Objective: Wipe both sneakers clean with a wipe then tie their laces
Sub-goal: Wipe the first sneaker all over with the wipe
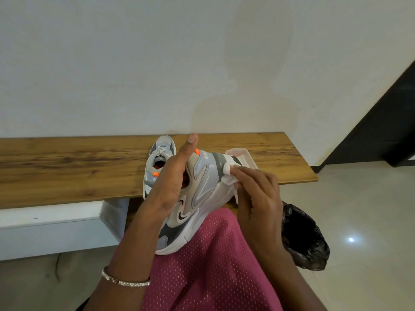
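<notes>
Left hand (170, 182) grips a sneaker (202, 182), black swoosh (183, 215) on its side, just before the bench (67, 167); right hand (258, 198) pinches a wipe (229, 176) against its heel. The other sneaker (155, 162) stands on the bench.

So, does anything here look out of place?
Nothing much. The left hand grips one sneaker on the lap, the right hand presses a wipe to it, the other sneaker stands upright on the bench. Only the wall shows faint darker blotches.
</notes>
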A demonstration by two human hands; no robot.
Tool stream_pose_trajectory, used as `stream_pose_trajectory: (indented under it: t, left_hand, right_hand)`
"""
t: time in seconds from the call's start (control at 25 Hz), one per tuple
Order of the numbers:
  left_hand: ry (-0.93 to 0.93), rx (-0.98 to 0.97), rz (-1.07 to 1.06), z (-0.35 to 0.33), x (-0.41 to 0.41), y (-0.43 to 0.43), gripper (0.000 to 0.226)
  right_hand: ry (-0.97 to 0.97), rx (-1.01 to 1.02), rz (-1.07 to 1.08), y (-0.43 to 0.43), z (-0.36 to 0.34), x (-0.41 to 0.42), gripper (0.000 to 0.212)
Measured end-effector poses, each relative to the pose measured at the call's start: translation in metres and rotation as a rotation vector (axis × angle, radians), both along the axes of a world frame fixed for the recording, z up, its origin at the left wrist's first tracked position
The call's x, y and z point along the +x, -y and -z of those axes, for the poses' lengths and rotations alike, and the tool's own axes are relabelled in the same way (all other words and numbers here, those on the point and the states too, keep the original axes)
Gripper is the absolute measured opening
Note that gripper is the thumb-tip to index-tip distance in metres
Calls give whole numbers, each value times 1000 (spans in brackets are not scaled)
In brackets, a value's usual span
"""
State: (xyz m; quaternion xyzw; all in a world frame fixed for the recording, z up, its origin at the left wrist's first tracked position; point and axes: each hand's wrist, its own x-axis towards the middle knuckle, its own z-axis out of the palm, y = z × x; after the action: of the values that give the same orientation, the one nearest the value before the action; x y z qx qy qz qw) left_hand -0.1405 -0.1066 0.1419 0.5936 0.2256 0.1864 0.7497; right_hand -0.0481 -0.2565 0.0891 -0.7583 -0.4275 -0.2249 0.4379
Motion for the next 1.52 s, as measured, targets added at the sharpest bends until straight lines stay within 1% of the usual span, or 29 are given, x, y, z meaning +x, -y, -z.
stream_pose_trajectory:
  t: [0.04,0.08,0.12,0.16,0.28,0.36,0.44,0.48,0.52,0.56,0.64,0.76,0.88,0.96,1.0,1.08,1.16,1.24,1.32,1.4,1.52]
  left_hand:
    - [-3,8,-2,0,-1,-1,61]
    - [2,33,-2,1,-1,-1,69]
    - [5,56,-5,2,-1,0,77]
    - [22,70,-5,4,-1,1,79]
    - [50,100,17,6,1,6,84]
    - [15,196,66,9,2,6,91]
    - [-28,246,68,12,2,4,89]
    - [-42,236,60,13,3,2,89]
    - [-49,220,54,14,4,1,91]
    - [-51,217,44,15,5,1,96]
    - [-65,238,8,16,8,1,106]
    - [-65,227,-43,19,11,-1,103]
    - [-62,168,-69,20,10,-6,101]
    - [-89,122,-99,21,11,-8,102]
    - [-103,90,-112,21,11,-10,99]
    - [-135,31,-115,22,12,-12,82]
    - [-173,9,-100,22,12,-15,69]
    - [-171,-29,-100,23,13,-16,51]
    - [-146,-58,-116,19,12,-15,33]
    - [-123,-97,-144,16,11,-14,32]
    - [-123,-166,-185,16,10,-20,35]
  right_hand:
    - [7,12,1,1,1,0,32]
    - [-7,20,13,0,-2,3,31]
    - [-40,18,37,-1,-7,9,29]
    - [-89,-12,58,-4,-13,17,28]
    - [-294,-244,8,-14,-32,46,27]
    - [-509,-352,-126,-18,-39,61,26]
    - [-801,-315,-298,-18,-46,69,21]
    - [-868,-297,-343,-16,-50,69,20]
    - [-851,-307,-354,-12,-53,69,21]
    - [-791,-328,-344,-9,-56,67,24]
    - [-627,-350,-290,-4,-61,60,27]
    - [-407,-262,-211,6,-65,39,30]
    - [-193,-104,-133,8,-38,8,38]
    - [-44,-58,-90,5,-7,-13,43]
    - [-9,-62,-83,3,5,-20,45]
    - [-18,-53,-96,-1,14,-19,45]
    - [-103,-31,-119,-9,3,-7,39]
    - [-167,-72,-95,-16,-14,6,34]
    - [-174,-109,-83,-23,-20,11,33]
    - [-109,-114,-65,-26,-11,2,36]
    - [30,-133,-37,-20,17,-25,50]
